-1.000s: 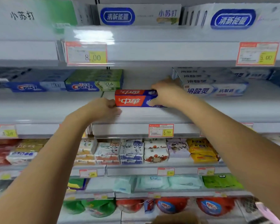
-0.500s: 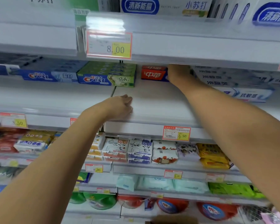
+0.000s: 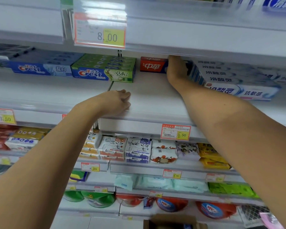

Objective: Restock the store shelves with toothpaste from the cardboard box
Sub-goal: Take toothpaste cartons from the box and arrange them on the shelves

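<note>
A red and blue toothpaste box lies far back on the white shelf, between the green Crest boxes and the white stack on the right. My right hand reaches deep under the upper shelf and grips the box's right end; its fingers are partly hidden. My left hand rests on the shelf's front edge with fingers loosely curled, holding nothing. The cardboard box shows only its top edge at the bottom of the view.
Green Crest boxes and blue Crest boxes fill the shelf's left. A stack of white toothpaste boxes stands at the right. The upper shelf hangs low overhead. Soaps and wipes fill the lower shelves.
My right hand has pushed the red toothpaste box from the shelf's front edge to the back. My left hand stays on the front edge.
</note>
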The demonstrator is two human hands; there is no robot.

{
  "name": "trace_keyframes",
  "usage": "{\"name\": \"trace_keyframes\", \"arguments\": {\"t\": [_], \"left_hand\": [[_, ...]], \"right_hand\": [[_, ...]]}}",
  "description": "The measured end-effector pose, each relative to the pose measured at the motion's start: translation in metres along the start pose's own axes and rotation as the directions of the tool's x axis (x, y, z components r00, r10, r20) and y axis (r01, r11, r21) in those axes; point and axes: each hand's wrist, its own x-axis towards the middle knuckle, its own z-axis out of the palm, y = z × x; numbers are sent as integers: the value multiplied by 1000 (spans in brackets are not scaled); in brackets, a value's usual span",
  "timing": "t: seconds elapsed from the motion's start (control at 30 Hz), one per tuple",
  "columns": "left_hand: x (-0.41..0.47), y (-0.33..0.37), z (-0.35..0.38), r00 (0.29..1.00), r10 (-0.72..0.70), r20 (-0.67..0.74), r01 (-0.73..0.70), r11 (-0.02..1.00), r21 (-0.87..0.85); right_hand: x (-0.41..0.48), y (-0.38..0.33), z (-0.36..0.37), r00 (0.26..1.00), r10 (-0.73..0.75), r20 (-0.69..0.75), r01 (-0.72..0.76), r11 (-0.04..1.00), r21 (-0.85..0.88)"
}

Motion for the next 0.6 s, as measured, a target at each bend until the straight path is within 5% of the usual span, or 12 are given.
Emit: {"name": "trace_keyframes", "arguments": {"t": [0.3, 0.53, 0.6], "left_hand": [[6, -6, 5, 999, -40, -26, 39, 999, -34], [-1, -11, 2, 999, -36, -2, 36, 989, -141], [-9, -6, 2, 994, -45, -105, 20, 974, -226]], "right_hand": [[-5, -6, -5, 992, -102, 77, 106, 992, -61], [-51, -24, -53, 933, -238, 271, 312, 909, -276], [-77, -30, -75, 917, -281, 283, 363, 882, -300]]}}
